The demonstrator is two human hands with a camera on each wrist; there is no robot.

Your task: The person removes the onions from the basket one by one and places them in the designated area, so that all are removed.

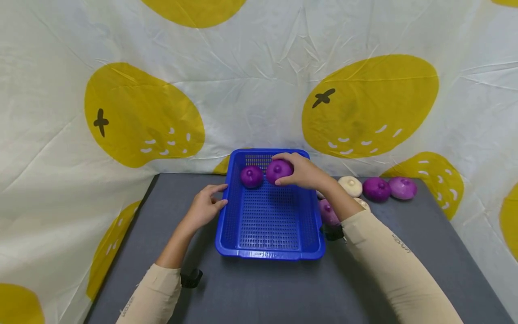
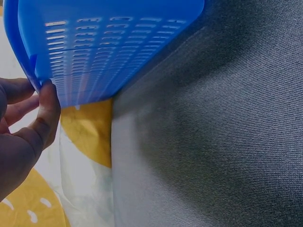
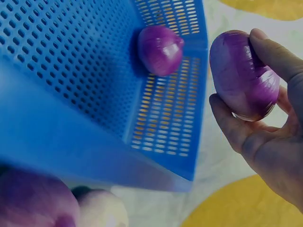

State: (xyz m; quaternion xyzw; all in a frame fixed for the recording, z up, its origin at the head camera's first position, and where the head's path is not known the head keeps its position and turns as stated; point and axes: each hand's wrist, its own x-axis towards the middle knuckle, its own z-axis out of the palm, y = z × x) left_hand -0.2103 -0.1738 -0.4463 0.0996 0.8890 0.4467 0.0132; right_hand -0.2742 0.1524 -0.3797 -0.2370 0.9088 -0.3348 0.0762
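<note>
A blue plastic basket with perforated walls stands on the dark table. One purple onion lies inside it at the far left. My right hand holds another purple onion between thumb and fingers, above the far part of the basket. In the right wrist view this held onion appears shiny and clear of the basket wall. My left hand pinches the basket's left rim with thumb and fingertips, which the left wrist view shows close to the rim.
Right of the basket lie more onions: a white onion, a dark purple onion and a paler purple onion. Another purple onion sits against the basket's right side, partly behind my forearm. A patterned cloth hangs behind the table.
</note>
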